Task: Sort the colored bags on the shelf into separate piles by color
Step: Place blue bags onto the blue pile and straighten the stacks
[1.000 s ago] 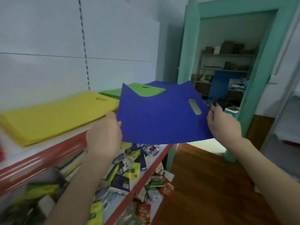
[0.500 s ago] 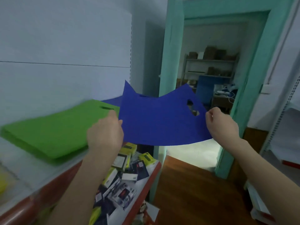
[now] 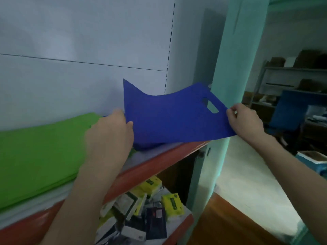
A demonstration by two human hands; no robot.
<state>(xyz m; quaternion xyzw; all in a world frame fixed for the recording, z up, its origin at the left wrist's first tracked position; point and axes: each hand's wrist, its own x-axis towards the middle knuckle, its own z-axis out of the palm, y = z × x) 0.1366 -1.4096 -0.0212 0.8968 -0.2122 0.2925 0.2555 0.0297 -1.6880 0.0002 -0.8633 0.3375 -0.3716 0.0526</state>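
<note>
Over the right end of the shelf [image 3: 159,162] we now hold the blue bag [image 3: 173,119], which a second ago hung out past the front edge. The green pile [image 3: 44,147] lies to its left, and a blue layer [image 3: 148,146] shows beneath it, so we judge the bag is about to join its own colour. Our left hand [image 3: 109,137] pinches its left edge, our right hand [image 3: 246,121] its right corner. The packets [image 3: 169,200] below are too blurred to read.
</note>
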